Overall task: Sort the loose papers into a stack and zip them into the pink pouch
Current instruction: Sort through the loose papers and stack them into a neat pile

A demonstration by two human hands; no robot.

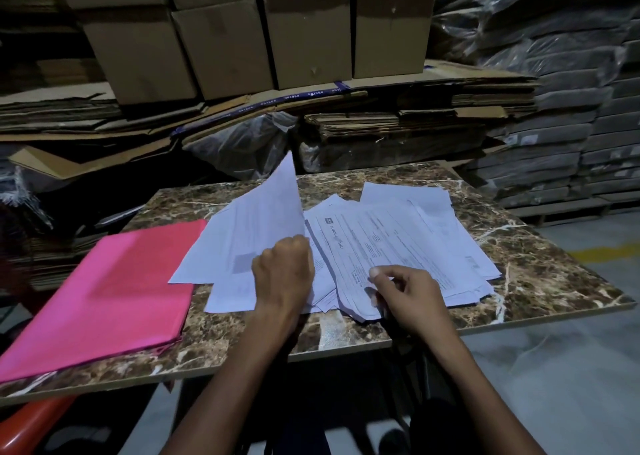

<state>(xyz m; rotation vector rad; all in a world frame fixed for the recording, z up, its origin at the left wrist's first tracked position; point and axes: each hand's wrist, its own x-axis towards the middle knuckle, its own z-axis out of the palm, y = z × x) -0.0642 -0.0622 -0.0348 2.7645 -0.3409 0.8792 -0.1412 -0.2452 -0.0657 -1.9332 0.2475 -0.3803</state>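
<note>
Your left hand (284, 274) grips a sheet (266, 226) by its near edge, fingers curled round it, so the sheet stands up from the table (519, 246). Your right hand (405, 295) pinches the near corner of the loose papers (398, 246) between thumb and fingers. Those papers lie fanned and overlapping across the middle of the marble-patterned table. The pink pouch (104, 291) lies flat at the table's left end, just beside the papers, touched by neither hand. Cardboard boxes (242, 31) stand stacked behind the table.
</note>
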